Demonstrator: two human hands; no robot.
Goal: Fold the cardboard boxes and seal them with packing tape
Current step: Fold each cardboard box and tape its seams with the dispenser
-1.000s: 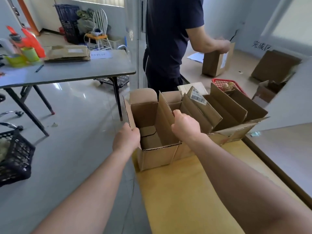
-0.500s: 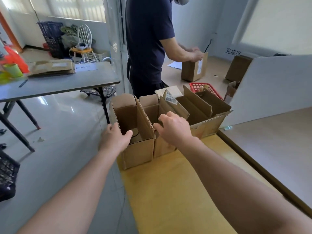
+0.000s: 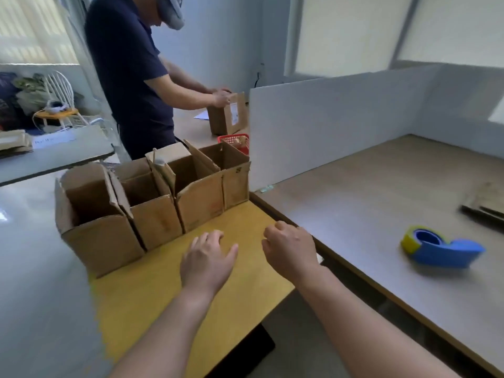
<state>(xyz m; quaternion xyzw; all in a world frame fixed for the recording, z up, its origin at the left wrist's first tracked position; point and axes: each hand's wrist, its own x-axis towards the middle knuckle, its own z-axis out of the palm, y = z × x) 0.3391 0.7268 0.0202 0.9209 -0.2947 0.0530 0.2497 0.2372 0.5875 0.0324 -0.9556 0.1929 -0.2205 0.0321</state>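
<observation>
A yellow tabletop (image 3: 169, 296) fills the lower middle of the view. At three o'clock from it lies a lower grey-brown desk (image 3: 354, 219), closed off at twelve and two o'clock by a white partition (image 3: 341, 118). At nine o'clock a pale glossy floor (image 3: 32, 268) runs back to a grey table (image 3: 54, 159), with a white chair (image 3: 61, 102) behind it near the window.

Four cardboard boxes stand in a touching row along the far edge of the yellow tabletop, from ten o'clock toward twelve: the nearest (image 3: 101, 241), the second (image 3: 155, 221), the third (image 3: 201, 203) and the fourth (image 3: 236, 184). All have their top flaps up; their insides are in shadow. Behind the fourth sits a red basket (image 3: 240, 139) with something brownish in it, too blurred to name.

A blue tape dispenser (image 3: 441, 251) lies on the desk at three o'clock, well apart from the boxes.

The left hand (image 3: 207, 260) hovers over the yellow tabletop, fingers relaxed and slightly spread. The right hand (image 3: 289, 251) is just beside it at three o'clock, fingers curled toward the palm, nothing seen in them.

At twelve o'clock another person (image 3: 128, 77) holds a box (image 3: 227, 115).
</observation>
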